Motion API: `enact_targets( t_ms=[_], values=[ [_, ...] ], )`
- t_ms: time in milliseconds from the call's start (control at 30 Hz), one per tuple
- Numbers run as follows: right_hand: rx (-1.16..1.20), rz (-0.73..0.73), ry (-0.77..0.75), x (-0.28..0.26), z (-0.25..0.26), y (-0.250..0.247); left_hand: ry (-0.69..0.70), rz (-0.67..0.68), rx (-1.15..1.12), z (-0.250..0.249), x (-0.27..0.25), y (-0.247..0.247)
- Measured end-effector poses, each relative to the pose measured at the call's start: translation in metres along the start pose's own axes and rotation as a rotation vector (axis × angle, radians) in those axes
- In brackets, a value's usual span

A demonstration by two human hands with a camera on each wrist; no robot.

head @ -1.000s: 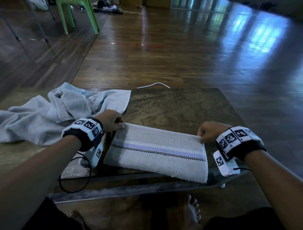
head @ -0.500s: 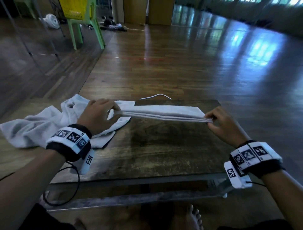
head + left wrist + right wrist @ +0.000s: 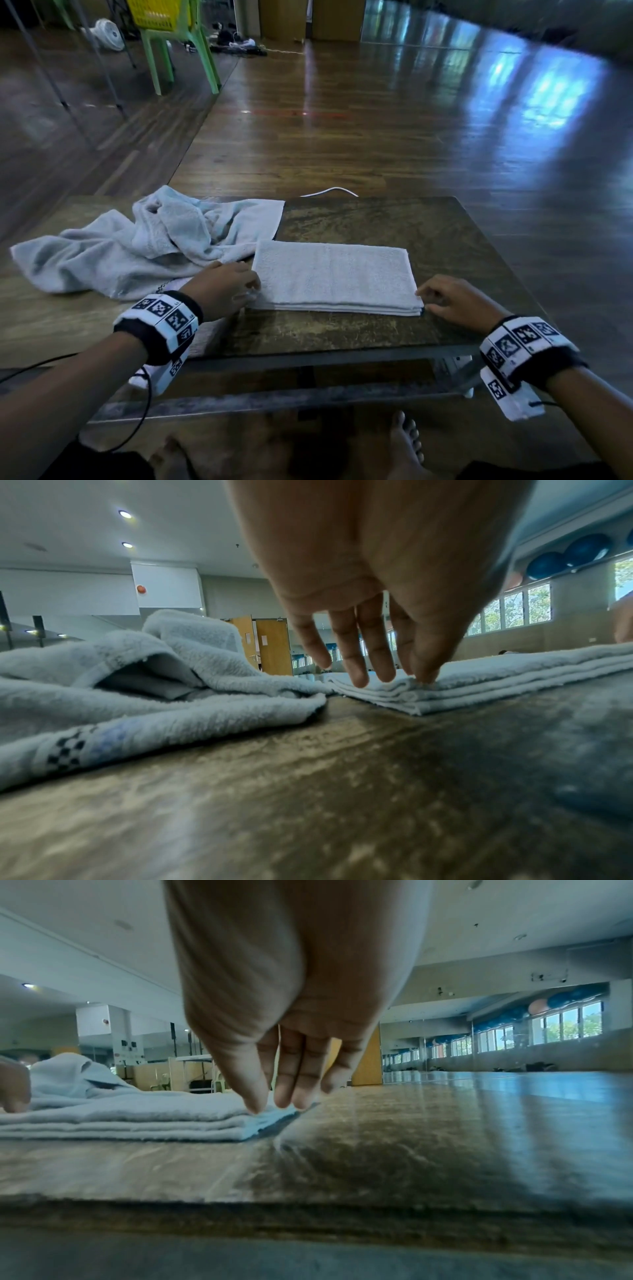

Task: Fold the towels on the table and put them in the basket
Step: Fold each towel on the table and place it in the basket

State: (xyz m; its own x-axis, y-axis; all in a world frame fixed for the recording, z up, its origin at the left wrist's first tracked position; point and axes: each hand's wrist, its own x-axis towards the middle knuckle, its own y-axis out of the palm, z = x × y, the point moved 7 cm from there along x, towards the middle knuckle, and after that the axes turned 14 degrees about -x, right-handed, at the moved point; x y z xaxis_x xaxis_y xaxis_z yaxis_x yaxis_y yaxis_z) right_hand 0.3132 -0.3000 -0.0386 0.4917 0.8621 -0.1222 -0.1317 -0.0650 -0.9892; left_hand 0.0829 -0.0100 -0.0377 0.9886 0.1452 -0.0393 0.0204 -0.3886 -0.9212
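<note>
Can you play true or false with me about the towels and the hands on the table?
1. The folded white terry towel lies flat on the dark wooden table. True.
2. The left hand lifts the folded towel high in the air. False: its fingertips rest on the towel's left end.
3. The crumpled white towel is folded too. False: it lies bunched up on the left.
4. The right hand touches the folded towel's near right corner. True.
5. The folded towel is inside the yellow plastic basket. False: the basket sits far off on a green chair.
</note>
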Motion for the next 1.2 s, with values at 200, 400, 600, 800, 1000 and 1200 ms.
enact_targets(
  t_ms=[200,400,600,800,1000,1200],
  values=[
    [-0.045,-0.011,-0.020,0.010,0.009,0.007,-0.017,0.100,-0.116,-0.001,0.001,0.004],
    [-0.036,-0.111,-0.009,0.009,0.008,-0.003,-0.046,0.010,-0.207,0.008,0.001,0.000],
    [-0.002,-0.219,-0.038,0.003,0.006,-0.016,0.010,-0.102,-0.227,0.009,-0.002,-0.018],
    [-0.116,-0.008,-0.095,0.000,0.016,0.000,0.008,0.004,-0.088,0.009,-0.010,-0.004],
    [-0.156,-0.187,-0.142,0.010,0.052,-0.015,0.086,-0.082,-0.042,-0.032,0.006,0.004],
    [-0.159,-0.120,-0.190,0.029,0.105,0.006,0.046,0.059,-0.017,-0.083,0.044,0.037]
  ],
)
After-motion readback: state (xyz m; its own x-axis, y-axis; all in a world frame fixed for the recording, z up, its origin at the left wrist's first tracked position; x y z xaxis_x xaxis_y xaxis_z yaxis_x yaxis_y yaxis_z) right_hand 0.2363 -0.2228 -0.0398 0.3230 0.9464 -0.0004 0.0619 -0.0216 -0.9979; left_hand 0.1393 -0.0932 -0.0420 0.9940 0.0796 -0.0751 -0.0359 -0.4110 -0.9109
